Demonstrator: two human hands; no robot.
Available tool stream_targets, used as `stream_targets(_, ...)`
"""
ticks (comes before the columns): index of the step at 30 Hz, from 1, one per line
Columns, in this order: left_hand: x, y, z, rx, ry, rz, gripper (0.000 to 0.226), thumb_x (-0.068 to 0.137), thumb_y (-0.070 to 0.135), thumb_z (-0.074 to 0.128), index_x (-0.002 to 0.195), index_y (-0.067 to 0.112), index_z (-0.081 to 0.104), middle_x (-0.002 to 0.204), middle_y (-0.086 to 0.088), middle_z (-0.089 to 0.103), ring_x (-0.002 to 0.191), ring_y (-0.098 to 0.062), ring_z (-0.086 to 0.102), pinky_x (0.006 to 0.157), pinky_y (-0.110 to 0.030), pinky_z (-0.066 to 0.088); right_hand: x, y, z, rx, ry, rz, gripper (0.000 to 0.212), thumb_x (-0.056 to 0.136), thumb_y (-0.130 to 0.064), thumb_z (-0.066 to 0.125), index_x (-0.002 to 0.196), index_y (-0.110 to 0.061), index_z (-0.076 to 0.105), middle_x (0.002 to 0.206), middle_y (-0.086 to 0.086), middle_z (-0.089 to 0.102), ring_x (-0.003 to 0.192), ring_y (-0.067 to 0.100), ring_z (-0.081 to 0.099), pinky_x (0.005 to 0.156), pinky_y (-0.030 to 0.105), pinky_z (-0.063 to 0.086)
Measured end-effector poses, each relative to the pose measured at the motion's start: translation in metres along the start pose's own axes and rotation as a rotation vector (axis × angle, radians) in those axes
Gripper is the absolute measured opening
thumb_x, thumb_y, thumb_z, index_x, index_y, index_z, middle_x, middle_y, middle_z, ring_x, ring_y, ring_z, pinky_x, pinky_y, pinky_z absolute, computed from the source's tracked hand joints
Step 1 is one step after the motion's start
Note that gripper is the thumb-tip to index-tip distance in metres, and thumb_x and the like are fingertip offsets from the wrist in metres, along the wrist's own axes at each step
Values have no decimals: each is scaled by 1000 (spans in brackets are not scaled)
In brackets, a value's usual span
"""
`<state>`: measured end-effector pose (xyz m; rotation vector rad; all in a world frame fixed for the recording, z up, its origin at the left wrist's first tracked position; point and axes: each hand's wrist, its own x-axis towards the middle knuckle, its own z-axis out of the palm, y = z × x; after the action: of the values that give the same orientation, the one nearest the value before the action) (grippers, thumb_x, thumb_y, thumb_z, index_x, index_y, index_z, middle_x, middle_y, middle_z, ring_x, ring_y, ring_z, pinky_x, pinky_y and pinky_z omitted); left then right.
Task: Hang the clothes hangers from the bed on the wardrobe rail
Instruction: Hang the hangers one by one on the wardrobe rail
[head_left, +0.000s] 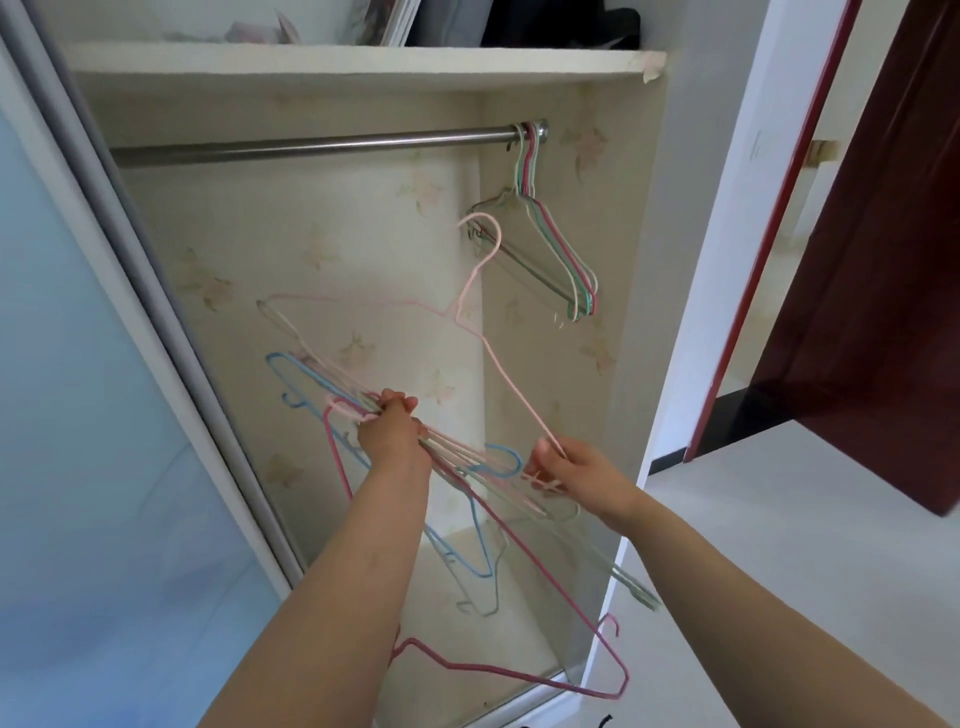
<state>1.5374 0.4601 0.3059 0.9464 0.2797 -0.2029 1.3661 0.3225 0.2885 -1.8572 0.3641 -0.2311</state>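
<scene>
A steel wardrobe rail (311, 146) runs across the open wardrobe under a shelf. Several thin hangers (563, 260) in grey, green and pink hang together at its right end. My left hand (392, 428) is shut on a bundle of hangers (467, 525) in blue, pink, white and green that droop below my arms. My right hand (571, 470) pinches one lower corner of a pale pink hanger (467, 291). That hanger stands up between my hands, with its hook well below the rail and just left of the hung hangers.
A sliding frosted door (93, 415) covers the wardrobe's left side, its frame slanting down to the floor. The shelf (363, 65) above the rail holds folded things. A dark red room door (872, 260) stands open on the right over a pale floor.
</scene>
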Motion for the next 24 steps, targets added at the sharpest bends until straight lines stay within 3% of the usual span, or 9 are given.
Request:
stream_targets(4, 16, -4, 3, 21, -36, -16, 15, 96, 12, 54, 83, 19, 54, 93, -8, 71, 35, -2, 44, 42, -17, 33, 14, -3, -2, 113, 202, -64, 35, 103, -29, 35, 79, -10, 52, 93, 8, 74, 70, 23, 68, 78, 38, 56)
stream_targets(7, 22, 0, 6, 37, -87, -41, 14, 96, 11, 53, 87, 20, 57, 104, -9, 68, 33, 0, 41, 35, -14, 32, 32, -36, -23, -132, 382, -175, 31, 102, -35, 35, 81, -19, 50, 84, -4, 74, 49, 22, 65, 63, 36, 54)
stream_targets(9, 26, 5, 8, 17, -125, -45, 18, 95, 9, 55, 85, 24, 57, 98, -3, 64, 37, 2, 46, 34, -14, 31, 44, -64, -41, -330, 464, -237, 30, 102, -39, 32, 84, -22, 50, 77, -9, 72, 46, 16, 59, 55, 30, 50)
stream_targets(11, 26, 10, 10, -8, -179, -65, 25, 92, 7, 58, 79, 28, 57, 74, 4, 56, 37, 0, 43, 34, -14, 31, 62, -87, -56, -467, 531, -259, 31, 103, -39, 29, 92, -21, 53, 75, -5, 73, 61, 15, 60, 59, 29, 47)
stream_targets(13, 25, 15, 12, -26, -225, -114, 22, 92, 8, 58, 78, 26, 58, 56, 6, 46, 34, -3, 37, 34, -15, 29, 84, -108, -66, -575, 578, -234, 32, 102, -36, 29, 99, -18, 55, 76, -1, 73, 79, 24, 63, 66, 32, 49)
stream_targets(18, 22, 22, 17, -81, -297, -172, 11, 94, 14, 56, 87, 22, 53, 50, 7, 39, 34, -5, 36, 36, -15, 30, 132, -148, -73, -880, 617, -190, 27, 100, -22, 31, 110, -10, 53, 94, 15, 71, 94, 36, 64, 71, 36, 45)
stream_targets(24, 8, 28, 21, -106, -281, -140, 17, 96, 12, 51, 80, 18, 54, 43, 8, 33, 32, -6, 34, 36, -15, 30, 147, -158, -61, -1105, 453, 41, 36, 92, -4, 41, 125, -7, 55, 125, 16, 60, 114, 36, 58, 89, 42, 48)
